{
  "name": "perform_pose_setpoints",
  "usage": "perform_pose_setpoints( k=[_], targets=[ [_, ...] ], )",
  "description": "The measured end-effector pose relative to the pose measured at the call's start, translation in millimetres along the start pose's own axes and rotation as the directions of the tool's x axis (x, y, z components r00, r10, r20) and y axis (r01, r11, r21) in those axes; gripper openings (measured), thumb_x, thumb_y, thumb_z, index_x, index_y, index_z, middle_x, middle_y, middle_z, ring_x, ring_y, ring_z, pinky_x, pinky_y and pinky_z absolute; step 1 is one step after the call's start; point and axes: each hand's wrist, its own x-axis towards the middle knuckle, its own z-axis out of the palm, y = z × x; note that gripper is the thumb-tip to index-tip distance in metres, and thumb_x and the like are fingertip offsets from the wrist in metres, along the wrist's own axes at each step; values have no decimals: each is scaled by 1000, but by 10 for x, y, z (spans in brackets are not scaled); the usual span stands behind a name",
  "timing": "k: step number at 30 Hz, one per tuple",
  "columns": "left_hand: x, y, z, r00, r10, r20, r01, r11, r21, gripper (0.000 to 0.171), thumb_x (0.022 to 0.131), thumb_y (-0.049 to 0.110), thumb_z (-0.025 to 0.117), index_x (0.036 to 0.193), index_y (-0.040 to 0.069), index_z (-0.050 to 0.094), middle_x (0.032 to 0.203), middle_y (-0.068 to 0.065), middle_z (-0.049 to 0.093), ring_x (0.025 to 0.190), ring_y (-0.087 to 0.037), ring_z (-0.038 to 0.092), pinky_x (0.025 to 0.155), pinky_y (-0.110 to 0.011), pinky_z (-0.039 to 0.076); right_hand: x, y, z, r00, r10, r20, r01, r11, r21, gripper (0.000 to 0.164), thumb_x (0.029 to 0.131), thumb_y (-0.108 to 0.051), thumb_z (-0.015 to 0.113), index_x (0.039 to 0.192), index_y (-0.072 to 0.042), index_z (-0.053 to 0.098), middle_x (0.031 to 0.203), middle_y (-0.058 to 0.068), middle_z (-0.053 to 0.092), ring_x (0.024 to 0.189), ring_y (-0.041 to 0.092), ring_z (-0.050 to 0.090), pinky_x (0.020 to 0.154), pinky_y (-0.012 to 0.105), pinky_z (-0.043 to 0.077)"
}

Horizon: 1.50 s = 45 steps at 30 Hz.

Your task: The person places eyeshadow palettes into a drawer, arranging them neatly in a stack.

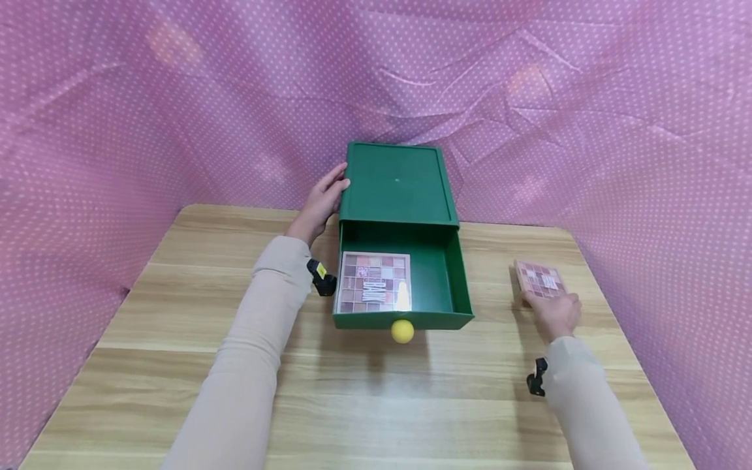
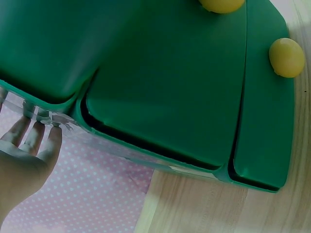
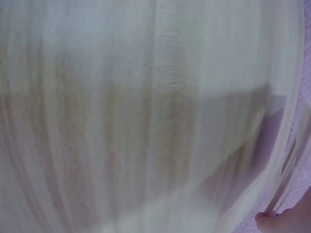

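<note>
My left hand rests with its fingers against the left side of a green drawer cabinet. In the left wrist view those fingers reach up to the cabinet's wall, fairly straight. The cabinet's top drawer is pulled out, and one eyeshadow palette lies in its left part. Off to the right, my right hand grips a second eyeshadow palette by its near edge, tilted above the table. The right wrist view catches only the thumb and that palette's thin side.
A yellow round knob sticks out from the drawer's front. Lower drawers with yellow knobs show in the left wrist view. The wooden table is bounded by a pink dotted cloth behind and at the sides.
</note>
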Motion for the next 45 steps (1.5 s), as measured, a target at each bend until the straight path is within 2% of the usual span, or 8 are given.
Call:
perform_pose_setpoints(
  k=[8, 15, 22, 24, 33, 41, 45],
  targets=[
    [-10, 1, 3, 1000, 3, 3, -3, 1000, 10, 44, 89, 27, 47, 132, 29, 37, 133, 3, 32, 101, -21, 49, 71, -30, 43, 5, -99, -141, 997, -77, -3, 76, 995, -63, 103, 67, -51, 63, 127, 15, 12, 119, 33, 28, 105, 41, 33, 92, 47, 27],
    [-15, 0, 5, 1000, 0, 2, 0, 1000, 8, 44, 89, 28, 48, 132, 29, 37, 133, 4, 32, 101, -21, 48, 72, -30, 43, -50, -241, -252, 988, -150, -41, 149, 989, -15, 101, 66, -51, 65, 126, 15, 18, 115, 32, 35, 102, 41, 37, 90, 47, 30],
    [-27, 3, 11, 1000, -2, 4, 2, 1000, 10, 43, 89, 29, 48, 131, 30, 38, 134, 4, 32, 102, -21, 48, 73, -31, 42, -131, -410, -350, 975, -221, -31, 222, 975, 11, 102, 67, -49, 66, 129, 14, 14, 118, 31, 34, 105, 42, 36, 90, 46, 29],
    [-33, 3, 12, 1000, -1, 3, 1, 1000, 7, 43, 89, 28, 48, 130, 30, 38, 133, 4, 32, 101, -21, 48, 73, -32, 42, -159, -465, -371, 970, -240, -43, 240, 971, 2, 99, 66, -49, 66, 127, 13, 20, 116, 29, 37, 102, 41, 38, 88, 46, 31],
    [-52, 1, 13, 1000, -5, 9, 5, 1000, -1, 44, 89, 28, 48, 131, 29, 37, 134, 3, 31, 106, -20, 45, 80, -36, 40, -290, -674, -452, 944, -324, -65, 326, 944, 38, 93, 64, -52, 66, 122, 7, 26, 109, 21, 39, 93, 35, 41, 78, 45, 35],
    [-48, 4, 10, 1000, -2, 4, 2, 1000, 4, 44, 89, 27, 47, 132, 29, 36, 134, 4, 32, 106, -20, 46, 77, -34, 41, -379, -808, -525, 915, -397, -76, 400, 916, 26, 95, 63, -50, 69, 127, 6, 26, 112, 24, 42, 98, 39, 43, 81, 49, 34],
    [-66, 41, 20, 1000, -12, 10, 12, 1000, 4, 44, 90, 27, 47, 132, 28, 35, 135, 3, 31, 107, -21, 45, 78, -34, 41, -448, -887, -554, 898, -431, -91, 435, 900, 28, 89, 63, -48, 70, 123, 5, 31, 109, 21, 44, 97, 37, 43, 81, 47, 34]
  ],
)
